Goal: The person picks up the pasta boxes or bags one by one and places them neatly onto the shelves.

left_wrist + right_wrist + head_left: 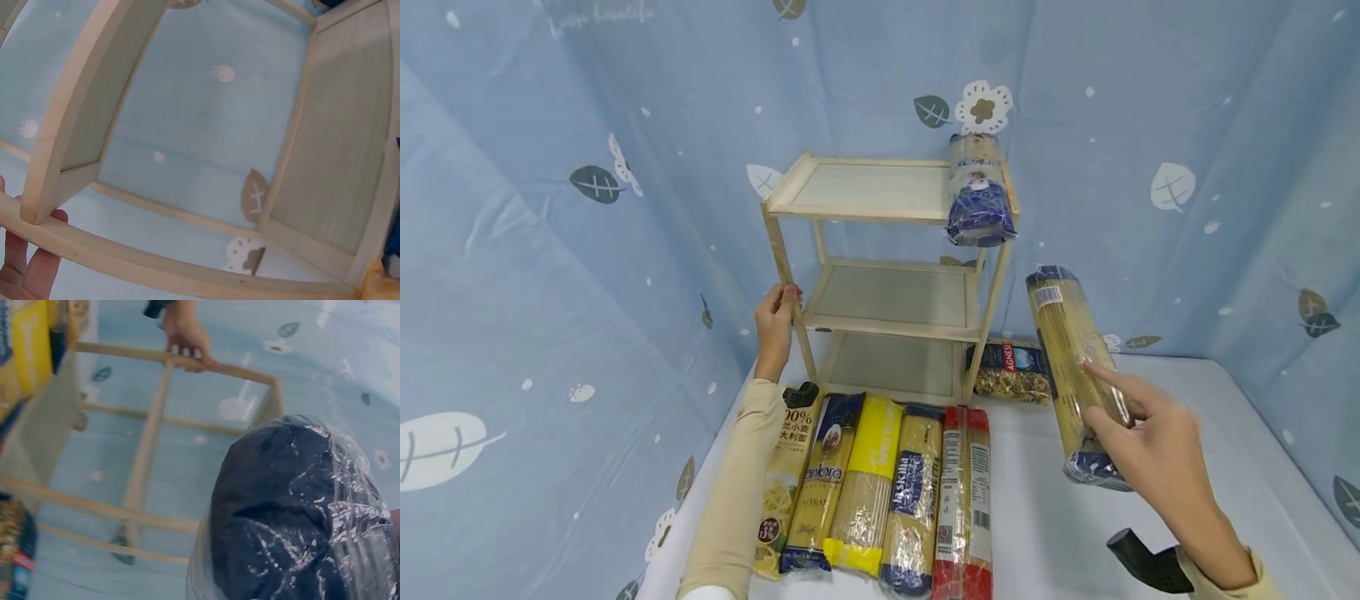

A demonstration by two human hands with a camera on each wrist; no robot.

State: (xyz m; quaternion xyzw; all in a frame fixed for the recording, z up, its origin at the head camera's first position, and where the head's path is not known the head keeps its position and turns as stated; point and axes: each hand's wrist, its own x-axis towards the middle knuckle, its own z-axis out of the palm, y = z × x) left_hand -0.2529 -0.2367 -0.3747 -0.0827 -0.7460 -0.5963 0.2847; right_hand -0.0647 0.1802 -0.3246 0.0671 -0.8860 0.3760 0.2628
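My left hand [775,327] grips the left front post of a three-tier wooden shelf rack [895,332] near its middle board. In the left wrist view, fingertips [42,265] show around that post [156,265]. Off to the right of the rack, my right hand [1168,454] holds a long spaghetti pack [1060,325], thumb and forefinger on its clear wrapper. The pack is tilted, its barcode end up and away from me. Its dark blue wrapped end [281,506] fills much of the right wrist view. Another blue-ended pasta pack [979,187] lies on the top board's right side, overhanging the front edge.
Several spaghetti packs lie side by side before the rack, including a yellow one [868,483] and a red-ended one [962,500]. An Agnesi pasta bag [1011,371] lies by the rack's right foot on the white table [1037,517]. Blue patterned curtains [625,292] surround it.
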